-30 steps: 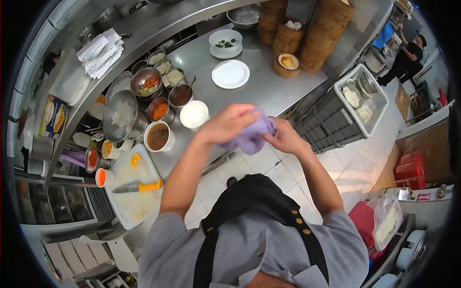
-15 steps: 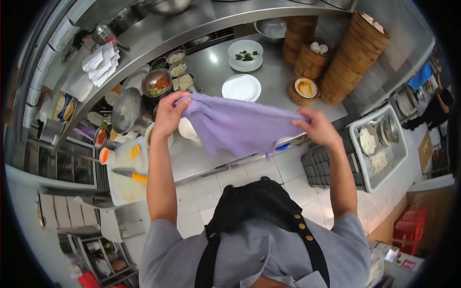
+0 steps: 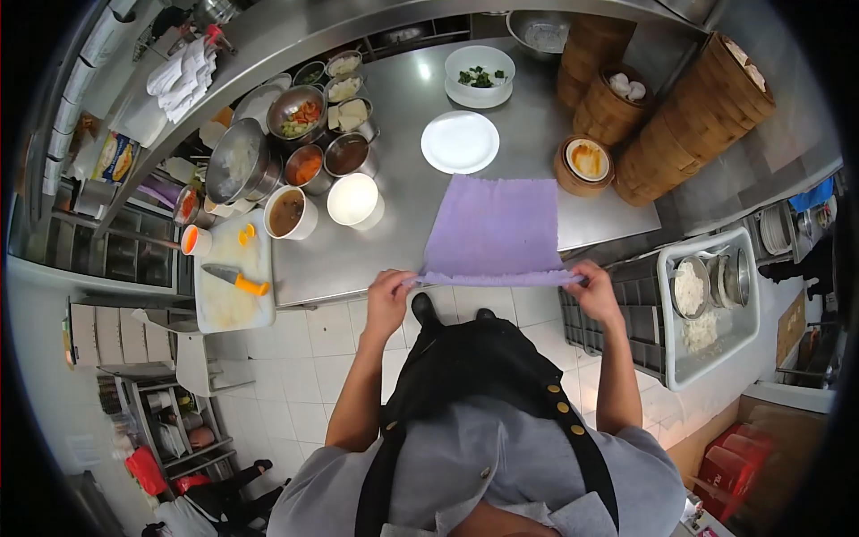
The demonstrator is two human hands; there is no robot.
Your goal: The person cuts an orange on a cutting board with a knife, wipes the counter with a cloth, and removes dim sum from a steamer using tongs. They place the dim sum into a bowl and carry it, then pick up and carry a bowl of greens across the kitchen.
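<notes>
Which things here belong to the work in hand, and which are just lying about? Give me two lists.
Seemingly in the work:
- purple cloth, its near edge pinched by the left hand and right hand
- steel counter under the cloth

Seemingly just lying about:
- white plate
- orange-handled knife on the cutting board
- tall bamboo steamer stack

A steel counter [image 3: 394,125] spans the upper middle of the frame. At top centre, a saucer [image 3: 488,101] stands on it under a bowl of greens, with an empty white plate [image 3: 460,142] just below. Bamboo steamers [image 3: 684,130] stand at upper right; purple cloth [image 3: 497,224] lies over the front edge. Left of centre are two white tubs [image 3: 354,201] and metal pots [image 3: 349,155], some apparently resting on it too.
</notes>
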